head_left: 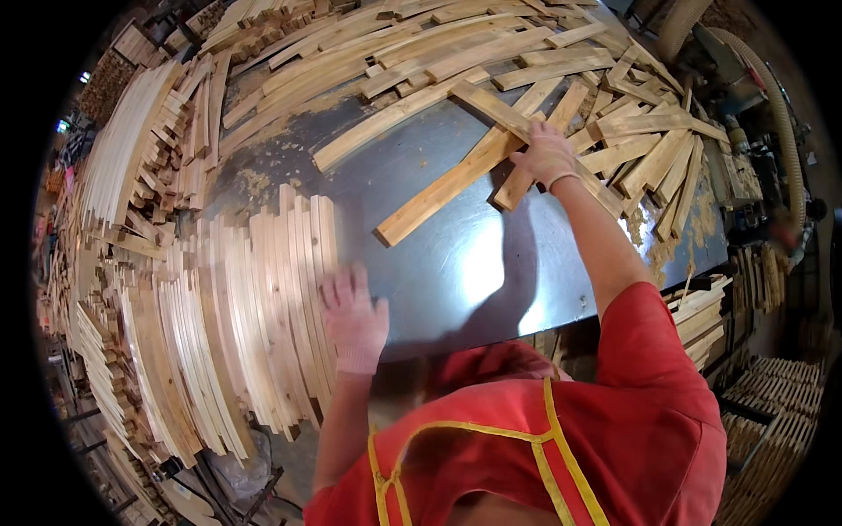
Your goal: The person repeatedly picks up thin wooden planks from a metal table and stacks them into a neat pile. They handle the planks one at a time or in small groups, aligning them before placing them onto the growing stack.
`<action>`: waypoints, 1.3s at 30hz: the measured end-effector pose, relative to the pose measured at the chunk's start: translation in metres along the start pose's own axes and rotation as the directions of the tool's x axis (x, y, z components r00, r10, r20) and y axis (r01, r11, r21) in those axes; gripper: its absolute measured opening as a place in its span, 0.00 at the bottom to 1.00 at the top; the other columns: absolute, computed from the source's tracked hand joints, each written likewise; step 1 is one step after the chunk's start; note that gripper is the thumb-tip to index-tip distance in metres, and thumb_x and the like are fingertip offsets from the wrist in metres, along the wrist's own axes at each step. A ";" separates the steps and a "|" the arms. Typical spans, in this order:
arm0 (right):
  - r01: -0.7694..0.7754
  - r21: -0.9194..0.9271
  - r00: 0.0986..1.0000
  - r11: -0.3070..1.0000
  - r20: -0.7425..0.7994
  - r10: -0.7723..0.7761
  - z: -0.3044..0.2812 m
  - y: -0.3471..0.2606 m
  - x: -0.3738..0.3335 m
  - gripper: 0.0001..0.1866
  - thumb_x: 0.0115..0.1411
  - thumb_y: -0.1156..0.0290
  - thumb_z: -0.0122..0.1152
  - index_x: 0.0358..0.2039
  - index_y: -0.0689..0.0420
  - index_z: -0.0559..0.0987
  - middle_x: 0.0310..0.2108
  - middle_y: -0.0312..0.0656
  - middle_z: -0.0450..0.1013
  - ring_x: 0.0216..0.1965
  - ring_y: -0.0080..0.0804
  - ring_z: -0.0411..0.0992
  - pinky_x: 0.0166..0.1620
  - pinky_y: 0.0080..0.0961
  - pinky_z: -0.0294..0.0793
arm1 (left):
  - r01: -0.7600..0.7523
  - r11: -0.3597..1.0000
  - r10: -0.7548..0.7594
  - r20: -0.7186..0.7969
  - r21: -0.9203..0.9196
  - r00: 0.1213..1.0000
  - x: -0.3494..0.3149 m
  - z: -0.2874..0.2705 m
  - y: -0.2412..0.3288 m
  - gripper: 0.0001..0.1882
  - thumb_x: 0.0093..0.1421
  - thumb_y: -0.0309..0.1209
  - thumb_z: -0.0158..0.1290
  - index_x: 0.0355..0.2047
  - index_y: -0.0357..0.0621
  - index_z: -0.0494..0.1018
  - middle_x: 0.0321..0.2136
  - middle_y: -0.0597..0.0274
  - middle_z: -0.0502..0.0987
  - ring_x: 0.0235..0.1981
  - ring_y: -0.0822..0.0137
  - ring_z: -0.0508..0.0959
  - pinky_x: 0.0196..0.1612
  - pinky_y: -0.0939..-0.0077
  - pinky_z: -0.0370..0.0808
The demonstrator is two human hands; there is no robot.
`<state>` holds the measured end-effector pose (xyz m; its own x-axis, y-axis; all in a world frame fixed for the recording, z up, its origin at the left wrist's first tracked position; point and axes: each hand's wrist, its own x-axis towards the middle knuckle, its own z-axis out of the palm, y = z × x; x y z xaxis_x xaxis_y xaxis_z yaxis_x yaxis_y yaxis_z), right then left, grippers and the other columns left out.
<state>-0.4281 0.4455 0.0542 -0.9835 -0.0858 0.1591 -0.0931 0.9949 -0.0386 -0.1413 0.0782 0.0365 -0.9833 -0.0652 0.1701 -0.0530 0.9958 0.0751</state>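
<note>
My left hand [358,323], in a pale glove, has its fingers extended and thumb apart. It rests against the right side of a row of pale wooden slats [294,307] standing packed side by side. Farther off to the right, my gloved right hand [548,158] is closed over a wooden board [513,188] where several boards cross. Its fingertips are partly hidden among the wood. One long board [438,197] slants from beneath that crossing toward the near left. All of these lie on a shiny metal tabletop [421,289].
Loose boards [653,149] are heaped at the right, and long boards [377,66] spread across the far side. A tall stack of slats [132,145] stands at the left. A ribbed hose [781,114] and machinery line the right edge. Sawdust [254,184] dusts the tabletop.
</note>
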 end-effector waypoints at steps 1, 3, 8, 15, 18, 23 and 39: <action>-0.060 0.008 0.996 0.998 0.068 0.059 0.010 0.018 0.001 0.37 0.57 0.48 0.72 0.60 0.57 0.73 0.56 0.50 0.78 0.56 0.50 0.78 0.57 0.42 0.78 | -0.040 0.998 0.040 0.016 -0.045 0.999 0.027 0.000 0.013 0.44 0.56 0.42 0.66 0.71 0.47 0.64 0.66 0.56 0.66 0.71 0.48 0.62 0.74 0.45 0.58; -0.177 0.012 0.965 0.984 0.199 0.172 0.029 0.043 0.002 0.39 0.57 0.47 0.73 0.63 0.55 0.70 0.58 0.50 0.76 0.57 0.52 0.77 0.58 0.44 0.77 | -0.102 0.992 0.104 0.026 -0.071 0.994 0.074 0.009 0.040 0.45 0.57 0.44 0.66 0.73 0.48 0.62 0.67 0.56 0.66 0.70 0.49 0.63 0.74 0.46 0.59; -0.191 0.143 0.934 0.971 0.331 0.135 0.031 0.042 -0.019 0.40 0.62 0.50 0.70 0.67 0.59 0.68 0.57 0.60 0.77 0.59 0.57 0.76 0.60 0.44 0.76 | -0.032 0.999 0.040 0.271 -0.033 0.962 0.115 0.061 0.069 0.43 0.59 0.46 0.64 0.72 0.46 0.63 0.61 0.56 0.71 0.61 0.50 0.71 0.69 0.46 0.65; -0.499 0.866 0.860 -0.024 0.499 0.109 0.061 0.035 -0.100 0.36 0.70 0.53 0.65 0.69 0.66 0.69 0.50 0.45 0.77 0.48 0.33 0.73 0.54 0.28 0.74 | 0.765 -0.271 0.246 0.726 -0.584 0.642 0.040 0.038 0.075 0.30 0.70 0.38 0.57 0.69 0.43 0.66 0.41 0.58 0.79 0.36 0.64 0.80 0.42 0.67 0.80; -0.549 0.823 0.832 -0.149 0.555 0.001 0.074 -0.025 -0.148 0.45 0.70 0.50 0.66 0.74 0.68 0.62 0.46 0.38 0.76 0.43 0.26 0.73 0.49 0.25 0.76 | 0.736 -0.225 0.157 0.722 -0.638 0.674 -0.021 0.023 0.069 0.27 0.72 0.36 0.55 0.68 0.42 0.68 0.40 0.60 0.79 0.33 0.68 0.80 0.39 0.72 0.80; -0.336 0.705 0.652 0.625 0.653 -0.385 0.029 -0.150 -0.204 0.42 0.72 0.41 0.46 0.67 0.71 0.67 0.56 0.70 0.76 0.61 0.65 0.74 0.65 0.49 0.70 | 0.756 0.461 -0.112 0.815 -0.464 0.569 -0.129 0.007 0.033 0.35 0.68 0.43 0.61 0.70 0.41 0.66 0.46 0.56 0.81 0.41 0.59 0.83 0.46 0.65 0.81; 0.467 0.285 0.810 0.837 0.241 -0.535 0.006 -0.120 -0.092 0.24 0.59 0.61 0.66 0.55 0.52 0.77 0.45 0.50 0.82 0.50 0.55 0.79 0.52 0.50 0.77 | 0.142 0.963 -0.108 0.155 -0.228 0.982 -0.154 -0.038 0.013 0.48 0.50 0.46 0.72 0.70 0.46 0.68 0.67 0.54 0.68 0.68 0.49 0.67 0.64 0.47 0.69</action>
<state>-0.3271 0.3334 0.0384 -0.7842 -0.6142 -0.0878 -0.5819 0.7772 -0.2394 0.0161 0.0989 0.0487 -0.9869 -0.1614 0.0069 -0.1508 0.9353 0.3202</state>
